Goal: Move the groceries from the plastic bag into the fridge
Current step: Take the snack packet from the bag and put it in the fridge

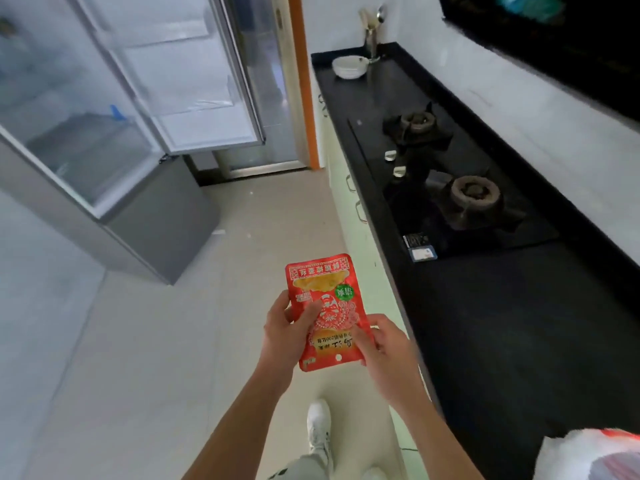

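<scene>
The open silver fridge point(114, 133) stands ahead on the left, bare tiled floor point(225, 265) between; the white plastic bag point(588, 455) sits on the black table point(519, 341), right. Both hands pinch a flat red foil snack packet point(327, 306) over the floor — left hand point(284, 336) on its left edge, right hand point(384, 344) at its lower right corner.

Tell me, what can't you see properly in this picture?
- Plastic bag: cut off by the bottom-right corner of the head view, so what is inside stays hidden.
- Packet: the left hand and right hand cover parts of it, and its print is too small and upside down to read.
- Fridge: the shelves look hazy; the left edge cuts it off.
- Shoe: partly hidden behind the forearms.
</scene>
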